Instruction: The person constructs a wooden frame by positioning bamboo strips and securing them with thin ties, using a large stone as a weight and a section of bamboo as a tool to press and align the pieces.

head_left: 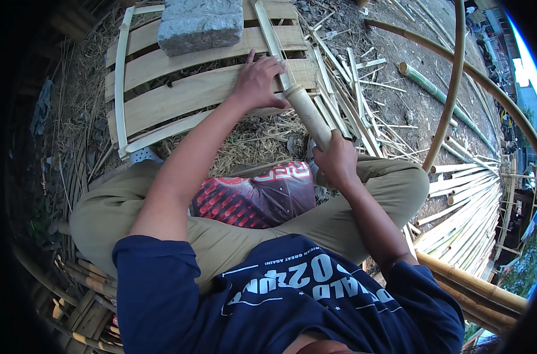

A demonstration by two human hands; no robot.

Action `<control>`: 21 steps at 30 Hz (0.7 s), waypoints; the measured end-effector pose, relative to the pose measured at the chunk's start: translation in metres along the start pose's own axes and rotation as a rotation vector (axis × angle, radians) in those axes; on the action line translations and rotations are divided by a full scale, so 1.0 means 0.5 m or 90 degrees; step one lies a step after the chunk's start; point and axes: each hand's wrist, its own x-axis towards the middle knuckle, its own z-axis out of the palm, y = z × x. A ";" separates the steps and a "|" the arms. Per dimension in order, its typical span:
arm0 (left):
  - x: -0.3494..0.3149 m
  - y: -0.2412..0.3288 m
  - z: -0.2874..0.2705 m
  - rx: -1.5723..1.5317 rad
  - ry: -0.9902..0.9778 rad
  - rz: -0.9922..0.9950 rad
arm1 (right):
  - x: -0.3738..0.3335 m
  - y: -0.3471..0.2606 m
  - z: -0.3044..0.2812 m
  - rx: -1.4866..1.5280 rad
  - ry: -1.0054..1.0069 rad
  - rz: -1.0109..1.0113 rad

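My right hand [337, 158] is wrapped round the near end of a pale bamboo tube [308, 115], which slants up and to the left. Beyond its far rim a narrow flat bamboo strip [270, 36] runs on over the slats; I cannot tell whether tube and strip are one piece. Against the strip's left edge, my left hand [259, 82] lies with fingers spread and thumb apart near the tube's rim. Beneath them is a low platform of wooden slats [168, 105], with a rough grey stone block [201, 26] on it.
Split bamboo pieces [360, 106] litter the ground right of the platform. A green bamboo pole [439, 97] and curved poles [457, 71] are farther right, above stacked bamboo lengths [463, 212]. Between my crossed legs lies a dark red-patterned cloth or sack [254, 197].
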 end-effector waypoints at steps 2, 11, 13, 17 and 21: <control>0.015 -0.003 -0.009 0.006 0.004 0.002 | -0.018 0.000 0.004 0.166 0.131 -0.049; -0.005 0.004 0.002 -0.012 -0.018 -0.007 | 0.004 -0.009 -0.005 0.031 -0.038 0.027; 0.010 0.001 -0.009 -0.005 0.000 0.006 | -0.006 -0.005 0.002 0.104 0.030 0.003; -0.007 0.020 -0.001 -0.004 -0.043 -0.008 | -0.016 0.008 0.008 0.189 0.098 -0.002; -0.005 0.014 -0.007 -0.004 -0.054 -0.028 | -0.014 0.003 -0.004 0.110 0.063 -0.027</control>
